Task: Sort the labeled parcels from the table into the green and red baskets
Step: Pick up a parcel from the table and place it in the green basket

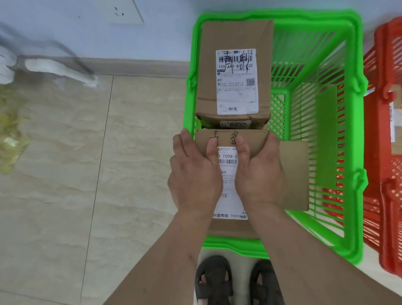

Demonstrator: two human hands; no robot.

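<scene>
Both hands, left hand and right hand, are gripping the labeled parcel over the green basket, probably touching the boxed parcel inside; red basket sitting alongside.

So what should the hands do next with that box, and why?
Probably lower it and let go. Both the left hand and right hand grip the labeled parcel over the green basket, just in front of another parcel already inside.
</scene>
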